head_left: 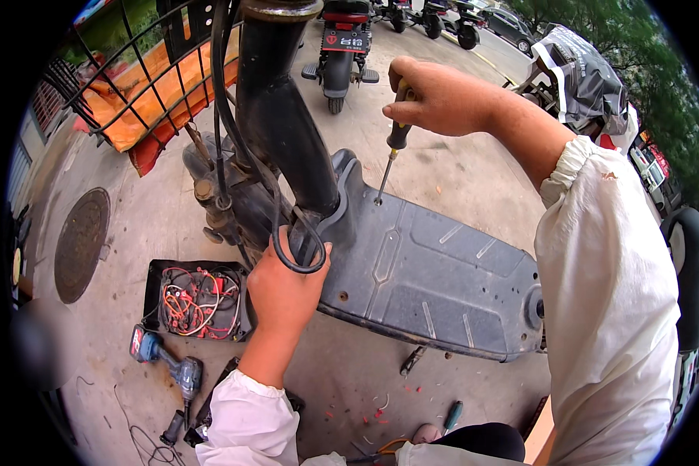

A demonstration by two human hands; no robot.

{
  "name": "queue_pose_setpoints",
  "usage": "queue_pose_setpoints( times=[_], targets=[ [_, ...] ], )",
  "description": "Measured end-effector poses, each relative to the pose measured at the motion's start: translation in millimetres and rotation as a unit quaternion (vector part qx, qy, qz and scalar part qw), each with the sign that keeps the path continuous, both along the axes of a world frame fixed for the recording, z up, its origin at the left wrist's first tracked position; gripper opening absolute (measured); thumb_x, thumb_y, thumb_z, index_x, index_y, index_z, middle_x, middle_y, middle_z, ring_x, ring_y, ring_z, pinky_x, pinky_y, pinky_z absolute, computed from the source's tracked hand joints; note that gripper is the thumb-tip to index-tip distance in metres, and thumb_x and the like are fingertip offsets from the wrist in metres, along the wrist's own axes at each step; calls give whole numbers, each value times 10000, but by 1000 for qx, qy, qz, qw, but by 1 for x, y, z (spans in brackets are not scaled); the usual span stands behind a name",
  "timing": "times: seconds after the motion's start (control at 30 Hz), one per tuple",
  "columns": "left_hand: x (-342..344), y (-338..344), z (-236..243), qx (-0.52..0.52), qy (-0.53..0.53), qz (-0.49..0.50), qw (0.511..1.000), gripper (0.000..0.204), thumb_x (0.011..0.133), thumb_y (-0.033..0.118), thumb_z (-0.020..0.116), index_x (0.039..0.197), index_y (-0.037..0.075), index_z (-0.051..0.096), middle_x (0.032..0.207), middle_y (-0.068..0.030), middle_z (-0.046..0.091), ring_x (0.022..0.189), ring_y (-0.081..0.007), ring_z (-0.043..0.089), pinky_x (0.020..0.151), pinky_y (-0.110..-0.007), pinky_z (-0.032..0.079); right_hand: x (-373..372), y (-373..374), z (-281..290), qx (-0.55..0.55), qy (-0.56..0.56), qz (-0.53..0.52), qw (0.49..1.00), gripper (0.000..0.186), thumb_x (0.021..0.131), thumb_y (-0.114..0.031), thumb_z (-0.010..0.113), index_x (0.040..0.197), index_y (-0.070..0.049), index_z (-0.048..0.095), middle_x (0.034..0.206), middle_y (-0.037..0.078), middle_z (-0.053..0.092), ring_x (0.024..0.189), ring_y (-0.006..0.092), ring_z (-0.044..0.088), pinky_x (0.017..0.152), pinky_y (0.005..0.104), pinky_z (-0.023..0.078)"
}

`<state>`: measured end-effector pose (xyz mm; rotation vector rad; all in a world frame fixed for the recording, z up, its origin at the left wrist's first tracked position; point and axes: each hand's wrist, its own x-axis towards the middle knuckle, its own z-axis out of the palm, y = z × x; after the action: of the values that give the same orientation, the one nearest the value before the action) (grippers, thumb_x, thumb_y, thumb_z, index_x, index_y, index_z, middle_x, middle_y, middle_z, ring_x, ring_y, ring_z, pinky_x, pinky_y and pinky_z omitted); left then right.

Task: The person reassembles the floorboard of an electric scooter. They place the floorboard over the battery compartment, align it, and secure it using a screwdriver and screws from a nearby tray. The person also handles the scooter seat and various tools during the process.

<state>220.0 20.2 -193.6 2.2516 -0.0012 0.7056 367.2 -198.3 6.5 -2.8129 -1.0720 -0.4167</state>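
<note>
Pavement (466, 175) extends past deck (443, 272) edge; R hand (443, 97) grips s'driver (398, 138), L hand (283, 287) grip unclear.

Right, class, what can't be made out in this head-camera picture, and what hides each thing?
Head view:
What the left hand grips, if anything: hidden by the hand itself.
What sits under the held screwdriver: too small.
Whatever tops the steering column: cut off by the upper edge.
Dark shape, far left: blurred.
</note>
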Motion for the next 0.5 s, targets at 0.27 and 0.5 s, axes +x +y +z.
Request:
queue_pose_setpoints(
  times=[0.27, 0.5],
  targets=[
    [0, 2, 0, -1, -15, -6, 1000, 535, 785, 338, 835, 1115, -31, 631, 882, -220, 699, 795, -400, 704, 676, -437, 565, -8, 3, 8, -12, 47, -95, 994, 360, 976, -364, 659, 980, -11, 589, 868, 177, 713, 768, 325, 695, 711, 413, 541],
    [-1, 3, 4, 4, 14, -10, 1000, 534, 785, 348, 835, 1107, -24, 629, 861, -210, 696, 791, -398, 703, 672, -440, 565, -12, 14, 12, -74, 47, -159, 983, 362, 993, -363, 649, 1037, -11, 576, 915, 177, 718, 833, 289, 716, 731, 399, 548]
  ],
)
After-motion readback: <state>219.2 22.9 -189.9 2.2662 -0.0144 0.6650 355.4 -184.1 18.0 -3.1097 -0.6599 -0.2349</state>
